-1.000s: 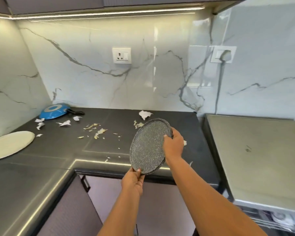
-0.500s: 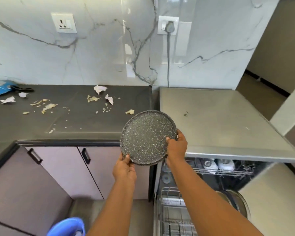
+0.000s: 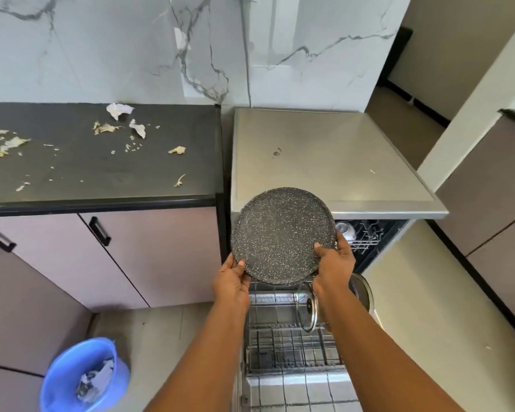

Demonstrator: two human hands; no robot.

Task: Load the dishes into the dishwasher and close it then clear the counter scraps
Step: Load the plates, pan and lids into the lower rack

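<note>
Hands, both: held in front of the body, a speckled dark plate (image 3: 281, 235) gripped between them by its rim.

Left hand (image 3: 232, 280): thumb laid over the plate's lower-left edge, fingers behind it, out of sight.

Right hand (image 3: 333, 262): thumb clamped on the lower-right rim, fingers curled round the back.

Plate: round, so no long axis is presented; it is held tilted, face toward the camera, just above the hands.

Items, left to right, placed from the hands:
- Blue bin (image 3: 84, 376), well to the left and below, paper seen inside.
- Counter scraps (image 3: 107, 127), strewn on the dark counter (image 3: 101, 188) up and to the left; not yet cleared.
- Lower rack (image 3: 280, 331) of the open dishwasher (image 3: 324, 162), directly beneath both hands, mostly bare wire.
- Glass lid (image 3: 308, 307), standing on edge in that rack, just under the right wrist.
- Upper rack (image 3: 366, 236), just right of the right hand, a white cup-like item visible in it.

Judgement: the free tines lie straight below, nearer the left hand; the plate would need to be turned on edge and lowered there, clear of the lid.
</note>
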